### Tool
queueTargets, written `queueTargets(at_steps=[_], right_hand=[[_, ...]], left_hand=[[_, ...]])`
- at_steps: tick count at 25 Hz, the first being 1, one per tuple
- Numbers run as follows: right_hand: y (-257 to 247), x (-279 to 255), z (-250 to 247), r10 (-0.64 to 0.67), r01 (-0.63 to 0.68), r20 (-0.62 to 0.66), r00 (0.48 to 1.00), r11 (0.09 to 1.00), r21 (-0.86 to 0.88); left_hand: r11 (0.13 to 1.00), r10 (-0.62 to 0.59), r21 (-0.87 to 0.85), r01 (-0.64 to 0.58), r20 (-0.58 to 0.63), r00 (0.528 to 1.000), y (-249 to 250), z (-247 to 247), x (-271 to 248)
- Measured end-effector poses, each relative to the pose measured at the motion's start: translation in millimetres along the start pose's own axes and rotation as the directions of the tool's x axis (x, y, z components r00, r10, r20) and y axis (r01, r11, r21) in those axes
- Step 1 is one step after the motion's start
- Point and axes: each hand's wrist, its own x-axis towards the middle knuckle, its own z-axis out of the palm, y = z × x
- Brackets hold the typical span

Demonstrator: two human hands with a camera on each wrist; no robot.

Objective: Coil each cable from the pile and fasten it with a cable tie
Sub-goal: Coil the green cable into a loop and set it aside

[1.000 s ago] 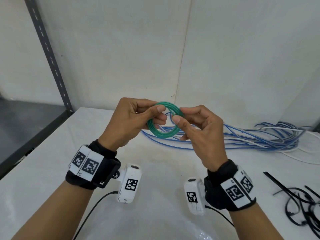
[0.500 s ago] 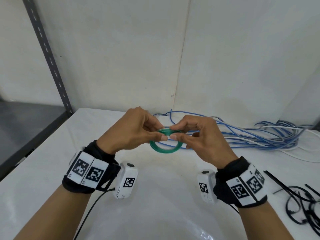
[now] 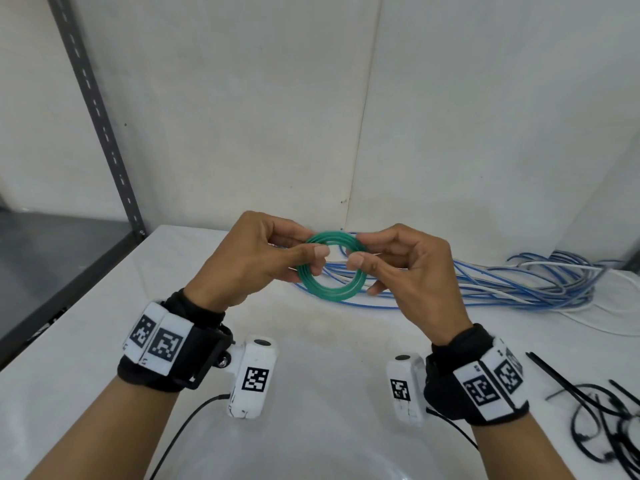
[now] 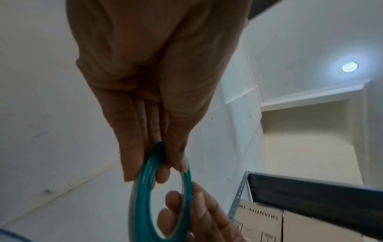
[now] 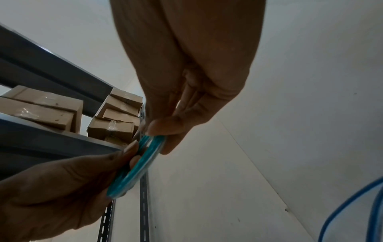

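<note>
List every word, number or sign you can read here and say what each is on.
"QUANTITY 100": upside down on a cardboard box under the shelf, left wrist view; its right edge is cut off by the shelf post.
Smaller print on that box: too blurred to read.
Square black-and-white code markers on the wristbands and wrist cameras: patterns only, no letters.
Cardboard boxes in the right wrist view: no legible text.

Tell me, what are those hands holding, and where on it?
A green cable coil, held above the table: the left hand pinches its left side, the right hand its right side.

"QUANTITY 100" upside down, cardboard box (image 4: 259, 217)
</note>
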Motion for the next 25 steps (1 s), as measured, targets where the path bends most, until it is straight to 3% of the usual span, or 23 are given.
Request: queueTargets(at_steps=[3,6,11,16,20,25], right_hand=[[-2.5,-0.2,-0.4,-0.016,0.016,-0.009,1.0,1.0,0.017],[-0.2,1.0,-2.0,-0.022,0.022,-0.021,1.0,1.0,0.018],[8.0,-3.7,6.5,0.014,0.013,0.199,0.98,0.991,-0.133],[11.0,-1.9,7.3,-0.018,0.04,0.172,0.985,0.991,-0.126],[12.3,-3.7,13.3,-0.027,0.028,0.016,1.0,0.999,-0.04],[17.2,-3.4,18.6,-0.045,0.046,0.015,0.999,0.995,-0.091]], left_hand=[[0.995,-0.022,-0.098,0.019,-0.035,0.999,0.9,2.3,1.0],[0.995,-0.039,-0.091,0.042,0.034,0.999,1.9,8.5,2.7],[0.961,-0.238,-0.095,0.26,0.195,0.951,1.0,25.2,4.1],[0.979,-0.196,-0.038,0.199,0.077,0.978,-5.9,30.0,2.6],[0.99,-0.134,-0.044,0.134,0.006,0.991,-6.4,30.5,4.7],[0.973,-0.123,-0.202,0.111,-0.046,0.991,-5.9,27.6,6.0]])
